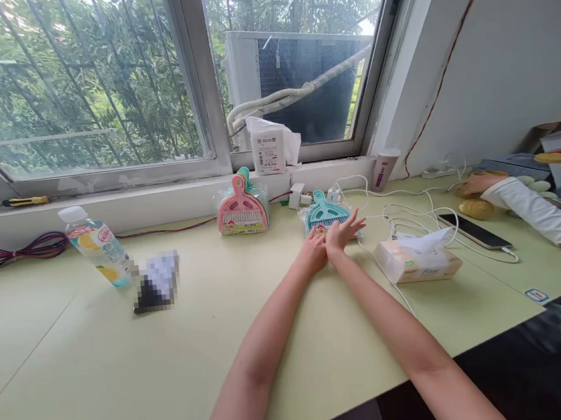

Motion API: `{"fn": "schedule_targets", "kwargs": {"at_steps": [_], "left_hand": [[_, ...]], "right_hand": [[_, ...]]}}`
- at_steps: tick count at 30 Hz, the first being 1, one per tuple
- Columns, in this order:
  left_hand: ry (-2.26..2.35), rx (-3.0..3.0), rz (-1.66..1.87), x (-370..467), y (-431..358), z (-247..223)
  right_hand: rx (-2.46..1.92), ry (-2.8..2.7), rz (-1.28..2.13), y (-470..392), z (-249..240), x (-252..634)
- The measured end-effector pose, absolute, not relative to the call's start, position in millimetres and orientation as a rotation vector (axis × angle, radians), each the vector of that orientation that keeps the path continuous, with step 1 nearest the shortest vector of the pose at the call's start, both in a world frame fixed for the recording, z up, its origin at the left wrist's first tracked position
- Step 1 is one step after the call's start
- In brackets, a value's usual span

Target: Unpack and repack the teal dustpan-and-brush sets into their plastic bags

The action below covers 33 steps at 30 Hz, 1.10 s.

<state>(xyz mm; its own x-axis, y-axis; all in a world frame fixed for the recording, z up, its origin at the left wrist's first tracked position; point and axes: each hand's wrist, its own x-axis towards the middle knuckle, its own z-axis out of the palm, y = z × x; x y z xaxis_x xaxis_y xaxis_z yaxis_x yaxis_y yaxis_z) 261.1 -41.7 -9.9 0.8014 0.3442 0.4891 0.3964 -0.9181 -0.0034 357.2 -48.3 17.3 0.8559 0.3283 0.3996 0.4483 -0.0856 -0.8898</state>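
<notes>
Both my hands meet at the front of a teal dustpan-and-brush set (327, 209) in clear wrapping, near the windowsill. My left hand (313, 250) lies low at its front left edge, its fingertips on or beside the wrapping and partly hidden. Just to the right, my right hand (341, 231) is tilted with its fingers spread, its heel against my left hand, and nothing is in it. A stack of wrapped dustpan sets with a pink one in front (243, 207) stands upright to the left.
At the left are a drink bottle (98, 247) and a blurred item (158, 281). A tissue pack (416, 260), white cables and a phone (476, 231) lie to the right. Another person's hands and white sleeve (535, 206) are at the far right. A cup (385, 169) stands by the wall.
</notes>
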Motion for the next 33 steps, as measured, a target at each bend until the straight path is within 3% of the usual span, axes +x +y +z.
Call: {"fn": "schedule_targets", "kwargs": {"at_steps": [6, 12, 21, 25, 33], "left_hand": [[-0.655, -2.879, -0.764, 260, -41, -11], [-0.620, -2.814, -0.832, 262, -41, -13], [-0.613, -2.816, -0.890, 260, -42, -8], [-0.710, -2.699, -1.208, 256, -48, 3], [-1.335, -2.350, -1.996, 241, -44, 18]], "right_hand": [[-1.434, -0.832, -0.192, -54, 8, 364], [-1.647, -1.047, 0.066, -49, 1, 386], [-1.749, -1.150, 0.099, -46, -6, 384], [-1.746, -1.108, 0.111, -47, -5, 384], [-1.684, -1.051, 0.147, -48, 1, 379]]}}
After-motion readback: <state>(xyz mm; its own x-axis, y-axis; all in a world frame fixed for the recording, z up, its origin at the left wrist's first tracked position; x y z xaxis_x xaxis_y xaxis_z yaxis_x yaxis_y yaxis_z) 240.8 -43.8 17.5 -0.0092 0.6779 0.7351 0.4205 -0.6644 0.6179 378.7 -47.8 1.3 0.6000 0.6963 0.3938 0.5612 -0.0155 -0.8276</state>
